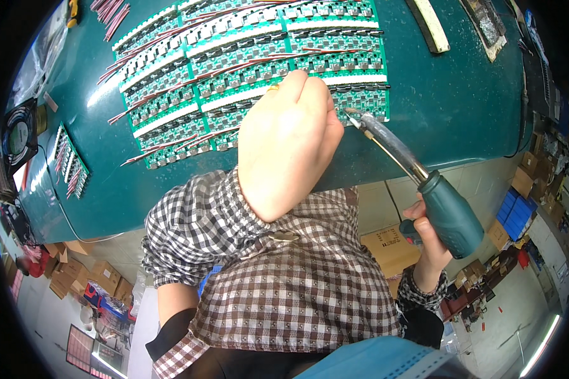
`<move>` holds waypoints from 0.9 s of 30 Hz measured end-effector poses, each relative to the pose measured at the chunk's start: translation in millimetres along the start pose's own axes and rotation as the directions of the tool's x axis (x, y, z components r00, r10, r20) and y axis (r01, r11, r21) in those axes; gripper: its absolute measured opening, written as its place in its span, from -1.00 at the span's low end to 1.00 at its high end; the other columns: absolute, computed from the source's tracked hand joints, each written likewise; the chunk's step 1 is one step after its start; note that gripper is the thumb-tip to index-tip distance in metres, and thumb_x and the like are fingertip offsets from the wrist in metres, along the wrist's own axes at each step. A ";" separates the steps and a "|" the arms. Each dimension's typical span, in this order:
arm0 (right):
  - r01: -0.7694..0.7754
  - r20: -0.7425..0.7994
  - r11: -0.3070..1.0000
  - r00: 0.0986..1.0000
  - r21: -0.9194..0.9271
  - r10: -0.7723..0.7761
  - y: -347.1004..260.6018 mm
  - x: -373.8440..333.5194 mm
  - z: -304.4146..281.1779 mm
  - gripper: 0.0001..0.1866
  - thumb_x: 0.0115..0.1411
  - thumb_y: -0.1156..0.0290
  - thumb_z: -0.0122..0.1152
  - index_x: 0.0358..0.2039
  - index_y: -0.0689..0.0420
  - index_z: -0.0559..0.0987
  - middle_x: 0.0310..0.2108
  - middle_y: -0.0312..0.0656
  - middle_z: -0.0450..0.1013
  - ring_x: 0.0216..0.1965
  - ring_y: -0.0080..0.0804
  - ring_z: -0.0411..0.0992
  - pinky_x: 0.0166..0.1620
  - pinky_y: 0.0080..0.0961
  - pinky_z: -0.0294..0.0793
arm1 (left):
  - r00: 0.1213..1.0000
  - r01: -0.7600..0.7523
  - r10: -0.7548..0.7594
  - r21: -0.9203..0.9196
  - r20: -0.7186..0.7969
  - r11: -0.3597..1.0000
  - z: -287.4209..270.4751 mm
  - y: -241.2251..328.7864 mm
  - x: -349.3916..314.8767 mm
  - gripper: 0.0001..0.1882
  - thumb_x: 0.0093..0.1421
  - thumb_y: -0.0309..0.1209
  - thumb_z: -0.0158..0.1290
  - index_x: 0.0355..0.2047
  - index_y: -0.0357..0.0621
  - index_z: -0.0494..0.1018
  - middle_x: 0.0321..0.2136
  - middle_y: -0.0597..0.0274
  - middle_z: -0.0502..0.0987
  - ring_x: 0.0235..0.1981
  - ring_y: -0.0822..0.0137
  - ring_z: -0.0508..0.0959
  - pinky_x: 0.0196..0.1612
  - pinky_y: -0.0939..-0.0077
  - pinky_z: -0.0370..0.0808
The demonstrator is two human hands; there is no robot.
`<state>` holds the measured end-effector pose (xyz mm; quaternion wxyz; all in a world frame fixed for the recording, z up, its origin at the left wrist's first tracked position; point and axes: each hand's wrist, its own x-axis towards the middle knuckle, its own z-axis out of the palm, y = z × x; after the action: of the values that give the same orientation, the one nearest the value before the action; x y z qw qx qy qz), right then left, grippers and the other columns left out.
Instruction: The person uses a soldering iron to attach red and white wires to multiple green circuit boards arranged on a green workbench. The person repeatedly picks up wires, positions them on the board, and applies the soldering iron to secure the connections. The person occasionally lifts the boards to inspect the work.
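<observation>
Rows of green circuit boards point(239, 54) lie on the green tabletop, with red, black and white wires point(193, 81) laid across them. My left hand point(289, 140) is over the near right part of the boards, its fingers closed and curled down; whatever they pinch is hidden behind the hand. In my right hand point(431, 247) is a soldering iron point(451, 213) with a thick green handle and a thin tube along its metal shaft. Its tip points up and left, close to the boards' near right corner and just right of my left fingers.
A small cooling fan point(20, 134) stands at the table's left edge, near a separate strip of boards with wires point(71, 161). More loose wires point(110, 16) lie at the far left. A pale bar point(428, 25) and a stained block point(483, 26) occupy the far right. Cardboard boxes point(104, 278) stand on the floor.
</observation>
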<state>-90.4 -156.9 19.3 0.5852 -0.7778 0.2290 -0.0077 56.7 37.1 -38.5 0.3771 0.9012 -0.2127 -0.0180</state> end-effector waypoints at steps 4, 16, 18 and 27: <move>0.030 0.007 1.000 1.000 0.000 -0.030 2.6 0.3 -0.1 -0.51 0.04 0.36 0.30 -0.11 0.48 0.45 -0.51 -0.13 0.41 -0.49 -0.37 0.41 -0.32 -0.41 0.50 | 1.000 -0.008 0.008 0.002 0.000 1.000 1.1 -1.3 0.0 -0.83 -0.06 -0.55 0.13 -0.48 -0.18 0.34 -0.50 0.14 0.39 -0.47 0.10 0.46 -0.44 0.32 0.39; 0.057 0.131 0.991 0.991 -0.125 -0.040 13.0 0.2 -16.8 -0.37 -0.09 0.48 0.48 -0.03 0.35 0.36 -0.40 -0.13 0.52 -0.36 -0.42 0.51 -0.23 -0.48 0.51 | 1.000 -0.002 0.002 -0.011 -0.005 1.000 0.8 -1.5 1.6 -0.84 -0.06 -0.56 0.13 -0.49 -0.19 0.35 -0.51 0.13 0.40 -0.48 0.09 0.46 -0.45 0.31 0.39; 0.073 0.122 0.990 0.991 -0.121 -0.059 17.3 -1.9 -19.3 -0.35 -0.09 0.48 0.48 -0.01 0.35 0.35 -0.40 -0.12 0.52 -0.36 -0.41 0.51 -0.24 -0.47 0.52 | 1.000 0.003 -0.003 -0.011 0.004 1.000 0.0 -1.6 1.3 -0.84 -0.06 -0.56 0.13 -0.49 -0.20 0.35 -0.51 0.13 0.40 -0.48 0.09 0.46 -0.45 0.32 0.39; 0.031 -0.013 0.999 0.999 -0.024 -0.031 2.4 -2.1 -1.7 -0.51 0.05 0.38 0.27 -0.10 0.50 0.43 -0.49 -0.12 0.42 -0.45 -0.33 0.43 -0.35 -0.44 0.47 | 1.000 0.003 -0.003 0.002 0.001 1.000 -0.1 -1.6 1.9 -0.84 -0.06 -0.55 0.14 -0.49 -0.18 0.36 -0.51 0.15 0.41 -0.49 0.10 0.46 -0.45 0.32 0.39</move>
<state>-93.6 -158.2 18.2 0.5744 -0.7880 0.2210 -0.0193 59.1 37.5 -39.2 0.3762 0.9019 -0.2116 -0.0189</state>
